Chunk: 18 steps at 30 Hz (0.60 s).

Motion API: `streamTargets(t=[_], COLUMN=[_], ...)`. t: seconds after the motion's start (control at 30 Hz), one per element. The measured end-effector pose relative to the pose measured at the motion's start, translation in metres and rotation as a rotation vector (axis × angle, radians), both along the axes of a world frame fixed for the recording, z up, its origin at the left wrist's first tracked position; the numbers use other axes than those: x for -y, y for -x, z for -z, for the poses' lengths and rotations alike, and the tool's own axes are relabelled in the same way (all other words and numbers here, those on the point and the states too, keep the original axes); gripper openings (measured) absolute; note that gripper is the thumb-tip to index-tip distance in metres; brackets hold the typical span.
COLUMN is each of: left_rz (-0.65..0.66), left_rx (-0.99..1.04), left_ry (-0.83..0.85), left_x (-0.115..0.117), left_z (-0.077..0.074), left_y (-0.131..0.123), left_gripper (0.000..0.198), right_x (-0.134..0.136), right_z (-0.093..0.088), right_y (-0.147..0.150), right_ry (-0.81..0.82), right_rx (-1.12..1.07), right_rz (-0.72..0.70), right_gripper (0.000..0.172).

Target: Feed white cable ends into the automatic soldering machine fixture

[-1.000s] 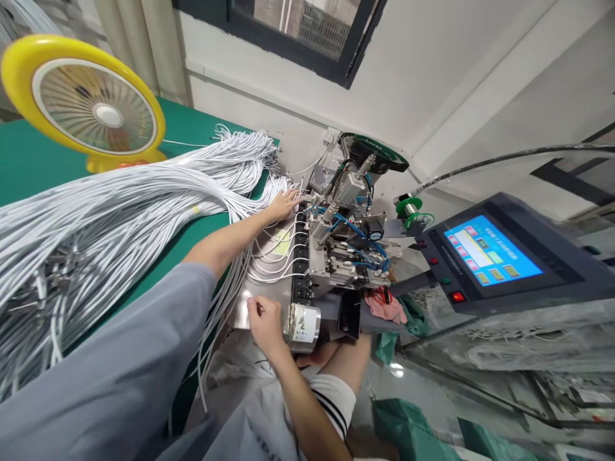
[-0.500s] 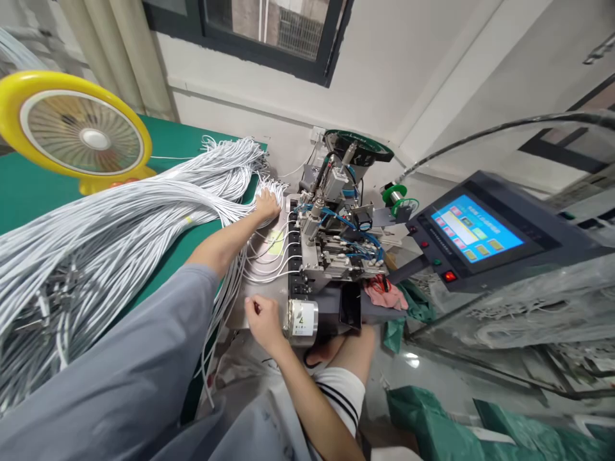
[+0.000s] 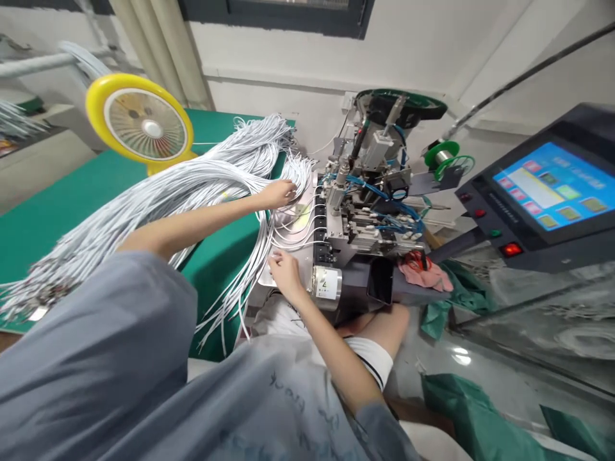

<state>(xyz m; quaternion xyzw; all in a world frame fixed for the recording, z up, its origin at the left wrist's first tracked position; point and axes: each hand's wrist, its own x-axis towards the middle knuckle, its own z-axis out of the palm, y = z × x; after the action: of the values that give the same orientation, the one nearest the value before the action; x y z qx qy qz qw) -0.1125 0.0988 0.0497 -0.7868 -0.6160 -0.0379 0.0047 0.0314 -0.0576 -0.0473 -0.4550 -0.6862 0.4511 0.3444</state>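
1. One arm extended, the left hand curls at white cables bundled across the green surface; cannot tell if its grip holds any.
2. Right hand, half-curled near the labelled tin: whether its grip is closed, cannot tell.

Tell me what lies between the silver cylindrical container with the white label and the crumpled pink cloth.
In the head view, a black rectangular phone lies there, with dark grey machine base showing either side.

White cables heaped at left, left hand held by their far ends, right hand held near labelled canister
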Motion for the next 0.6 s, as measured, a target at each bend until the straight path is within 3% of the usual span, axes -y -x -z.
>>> streamTargets(t=[0.17,0.27,0.33,0.47,0.6], left_rz=[-0.166,-0.171,-0.148,-0.136,-0.114], left_rx=[-0.013,0.007,0.045,0.259,0.188], left_ry=[0.124,0.313,0.412,0.537,0.502], left_x=[0.105,0.160,0.187,0.214,0.211], left_z=[-0.004,0.004,0.011,0.023,0.018], left_y=[0.032,0.034,0.027,0.006,-0.004], left_gripper=[0.038,0.038,0.034,0.036,0.030], right_x=[-0.020,-0.023,-0.023,-0.021,-0.008], right_z=[-0.007,-0.013,-0.017,-0.024,-0.030], right_y=[0.022,0.026,0.028,0.023,-0.017], right_ry=[-0.019,-0.004,0.096,0.363,0.375], right_rx=[0.116,0.129,0.047,-0.143,-0.158], right_rz=[0.043,0.088,0.112,0.006,-0.113], right_gripper=[0.034,0.035,0.038,0.033,0.031])
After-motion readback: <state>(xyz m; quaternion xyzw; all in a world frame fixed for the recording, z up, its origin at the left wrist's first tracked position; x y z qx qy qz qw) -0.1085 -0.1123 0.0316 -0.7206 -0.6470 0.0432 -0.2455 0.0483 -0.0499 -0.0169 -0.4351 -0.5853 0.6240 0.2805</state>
